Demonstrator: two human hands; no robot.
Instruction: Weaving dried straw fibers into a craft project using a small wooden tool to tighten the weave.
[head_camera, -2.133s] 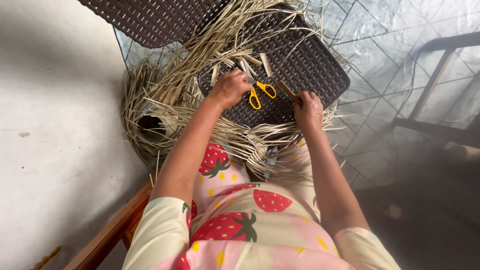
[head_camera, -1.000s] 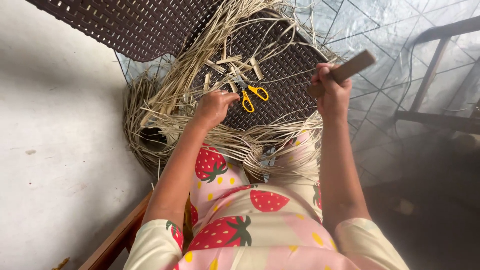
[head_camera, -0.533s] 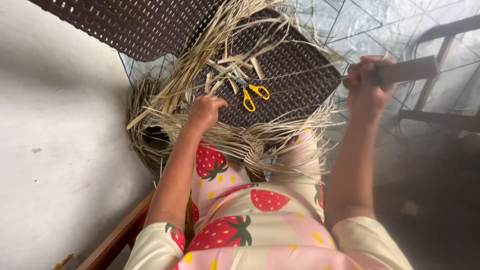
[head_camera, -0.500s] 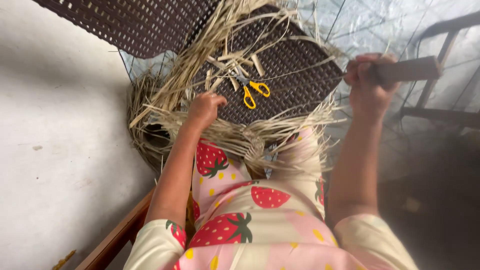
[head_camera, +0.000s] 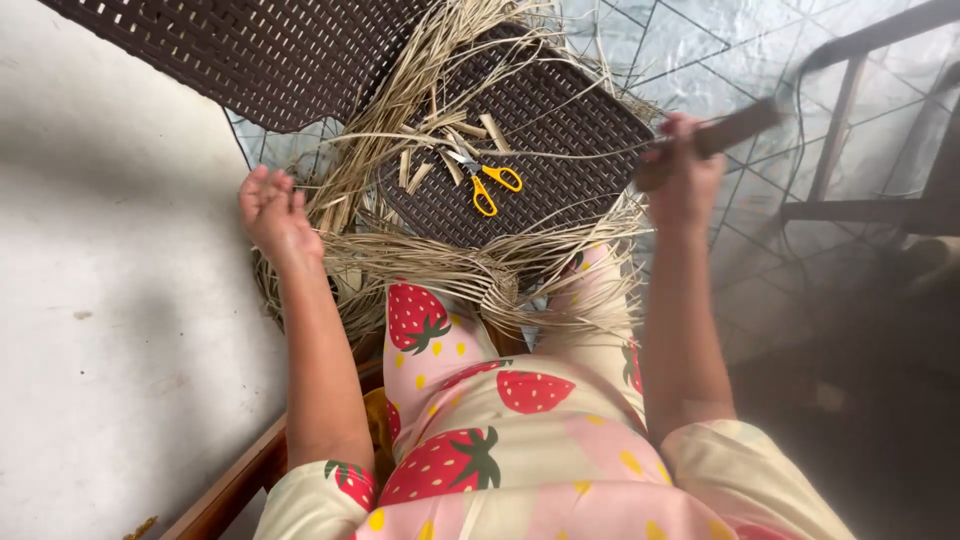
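Head view: brown wooden tool (head_camera: 735, 128) upper right, gripped in right hand (head_camera: 683, 180) fist. Left hand (head_camera: 272, 212) left of centre, fingers loosely spread, empty. Yellow scissors (head_camera: 487, 184), cut strips (head_camera: 437, 152) on brown woven seat (head_camera: 560, 110); straw bundle (head_camera: 470, 275) across lap.

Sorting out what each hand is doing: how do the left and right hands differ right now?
The left hand is open, fingers spread, pulling a thin strand; the right hand is fisted around a brown wooden tool. The left is out over the floor, the right beyond the mat's edge. Both are raised.
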